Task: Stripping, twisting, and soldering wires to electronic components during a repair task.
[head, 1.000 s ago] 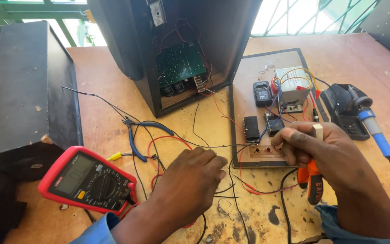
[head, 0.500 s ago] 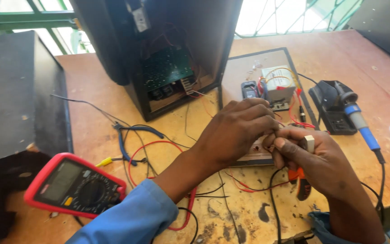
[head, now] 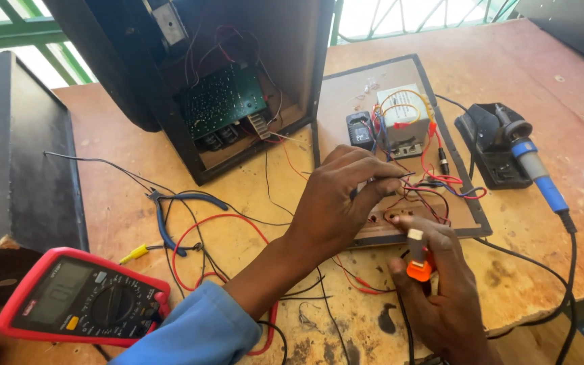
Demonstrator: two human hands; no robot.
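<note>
Right hand [head: 444, 297] is closest, low in the pic, fingers curled round an orange-handled tool [head: 419, 263] w/ its tip pointing up. Left hand [head: 343, 203] is just above it, blue sleeve, finger and thumb pinching thin wires [head: 434, 186] over the brown board [head: 400, 226]. Red meter [head: 79, 304] sits bottom left, blue pliers [head: 170, 216] near it on the wood table [head: 542, 250]. Farther back on the board is a white box part [head: 403, 118] w/ coloured wires. Soldering iron [head: 532, 165] rests in its stand on the right. Big black box [head: 217, 74], open, w/ a green board [head: 224, 101] inside, is at the back
</note>
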